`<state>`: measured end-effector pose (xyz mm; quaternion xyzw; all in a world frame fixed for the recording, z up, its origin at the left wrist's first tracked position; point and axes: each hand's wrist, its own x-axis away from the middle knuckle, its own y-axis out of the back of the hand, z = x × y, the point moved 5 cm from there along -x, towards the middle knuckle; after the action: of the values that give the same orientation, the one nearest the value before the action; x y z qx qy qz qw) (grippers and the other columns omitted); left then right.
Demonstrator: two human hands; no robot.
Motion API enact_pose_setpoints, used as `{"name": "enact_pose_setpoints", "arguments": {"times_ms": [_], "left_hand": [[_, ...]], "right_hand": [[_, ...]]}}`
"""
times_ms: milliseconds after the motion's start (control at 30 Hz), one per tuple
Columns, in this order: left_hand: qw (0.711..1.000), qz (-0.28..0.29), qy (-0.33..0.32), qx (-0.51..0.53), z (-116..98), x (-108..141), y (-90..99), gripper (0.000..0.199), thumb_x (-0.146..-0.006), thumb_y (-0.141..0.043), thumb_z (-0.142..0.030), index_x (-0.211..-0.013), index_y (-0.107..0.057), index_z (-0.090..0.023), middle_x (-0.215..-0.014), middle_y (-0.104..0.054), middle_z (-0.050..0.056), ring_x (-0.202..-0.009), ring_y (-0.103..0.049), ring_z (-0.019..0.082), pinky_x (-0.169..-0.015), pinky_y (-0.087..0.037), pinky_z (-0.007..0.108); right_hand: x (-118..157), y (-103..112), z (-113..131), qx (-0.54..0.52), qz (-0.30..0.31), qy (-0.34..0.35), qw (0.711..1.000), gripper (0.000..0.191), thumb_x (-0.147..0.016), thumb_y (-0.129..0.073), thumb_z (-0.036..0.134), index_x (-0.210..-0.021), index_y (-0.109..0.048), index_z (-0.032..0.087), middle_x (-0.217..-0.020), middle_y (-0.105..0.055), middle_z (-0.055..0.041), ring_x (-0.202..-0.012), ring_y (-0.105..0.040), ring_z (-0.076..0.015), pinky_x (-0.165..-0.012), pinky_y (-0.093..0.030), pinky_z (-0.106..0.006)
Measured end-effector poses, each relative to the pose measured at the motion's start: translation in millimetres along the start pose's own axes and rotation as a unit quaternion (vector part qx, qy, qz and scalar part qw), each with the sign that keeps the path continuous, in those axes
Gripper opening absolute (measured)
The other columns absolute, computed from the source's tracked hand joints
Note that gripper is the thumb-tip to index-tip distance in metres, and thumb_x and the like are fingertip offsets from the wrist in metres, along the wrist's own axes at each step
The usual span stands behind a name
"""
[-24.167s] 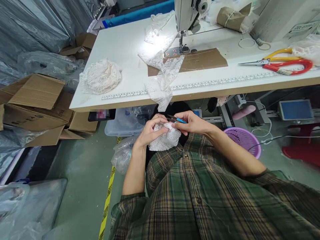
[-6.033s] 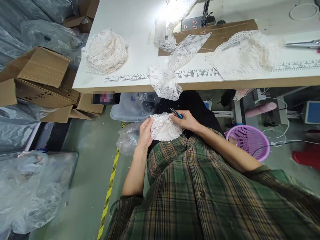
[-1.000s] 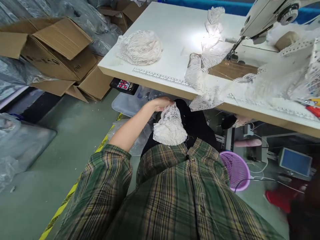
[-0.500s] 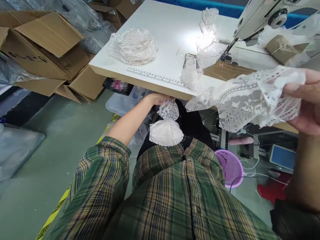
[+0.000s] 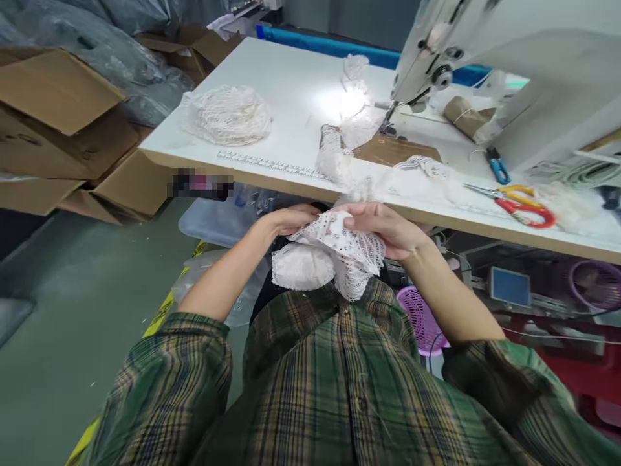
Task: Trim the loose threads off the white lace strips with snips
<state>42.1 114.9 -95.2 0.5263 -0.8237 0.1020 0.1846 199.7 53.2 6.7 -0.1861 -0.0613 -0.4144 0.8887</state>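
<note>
White lace fabric (image 5: 361, 249) is bunched between my hands, just below the table's front edge. My right hand (image 5: 383, 226) is closed on it, thumb on top. My left hand (image 5: 294, 220) is closed at the left end of the lace, its fingertips partly hidden. A white lace cup-shaped piece (image 5: 303, 266) hangs under my left hand, in front of my shirt. More white lace (image 5: 334, 162) runs over the table edge and up beside the sewing machine (image 5: 417, 71); whether it joins the held lace I cannot tell.
A round pile of white lace (image 5: 228, 115) lies on the white table (image 5: 286, 84). Red-and-yellow-handled scissors (image 5: 526, 206) and blue-handled snips (image 5: 497, 165) lie at the right. Cardboard boxes (image 5: 58, 97) stand at the left. A purple basket (image 5: 422, 320) is under the table.
My right hand has come from the far right to beside my left hand, bringing the lace with it. The view has shifted, showing the scissors and snips on the table.
</note>
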Motion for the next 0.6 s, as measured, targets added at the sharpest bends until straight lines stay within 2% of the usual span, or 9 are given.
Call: {"name": "enact_pose_setpoints", "arguments": {"times_ms": [67,233,367,600], "left_hand": [[0.999,0.036,0.023,0.023,7.1,14.5,-10.1,0.009,-0.070,-0.078,-0.016,-0.067,-0.070,-0.014,-0.062,-0.065,0.002,-0.058,-0.060,0.013,-0.060,-0.051,0.024],[0.985,0.121,0.030,0.121,21.2,30.6,-15.7,0.009,-0.068,-0.080,-0.013,-0.073,-0.073,-0.011,-0.070,-0.071,0.006,-0.065,-0.065,0.013,-0.065,-0.052,0.023],[0.986,0.108,0.038,0.121,24.7,22.5,-8.5,0.006,-0.071,-0.077,-0.013,-0.076,-0.076,-0.010,-0.078,-0.074,0.010,-0.065,-0.066,0.014,-0.068,-0.053,0.026],[0.988,0.110,0.062,0.092,27.6,3.8,-13.3,0.011,-0.063,-0.075,-0.006,-0.072,-0.076,-0.011,-0.065,-0.070,0.007,-0.073,-0.069,0.019,-0.076,-0.056,0.033]], "right_hand": [[-18.9,-2.7,-23.4,0.023,-0.001,-0.007,1.000,0.026,-0.073,-0.080,0.030,-0.096,-0.076,0.020,-0.081,-0.075,-0.0034,-0.076,-0.071,-0.0167,-0.071,-0.060,-0.027],[-47.3,19.9,-58.3,0.073,-0.066,0.024,0.995,0.024,-0.074,-0.079,0.026,-0.097,-0.075,0.018,-0.089,-0.077,-0.0055,-0.082,-0.070,-0.0162,-0.080,-0.058,-0.030],[-50.1,31.7,-66.8,0.078,-0.088,0.004,0.993,0.028,-0.070,-0.079,0.023,-0.096,-0.074,0.015,-0.088,-0.077,-0.0068,-0.081,-0.070,-0.0171,-0.080,-0.058,-0.032],[-56.3,47.2,-85.2,0.052,-0.159,-0.004,0.986,0.024,-0.064,-0.079,0.023,-0.084,-0.067,0.018,-0.078,-0.074,-0.0065,-0.087,-0.072,-0.0241,-0.080,-0.059,-0.036]]}}
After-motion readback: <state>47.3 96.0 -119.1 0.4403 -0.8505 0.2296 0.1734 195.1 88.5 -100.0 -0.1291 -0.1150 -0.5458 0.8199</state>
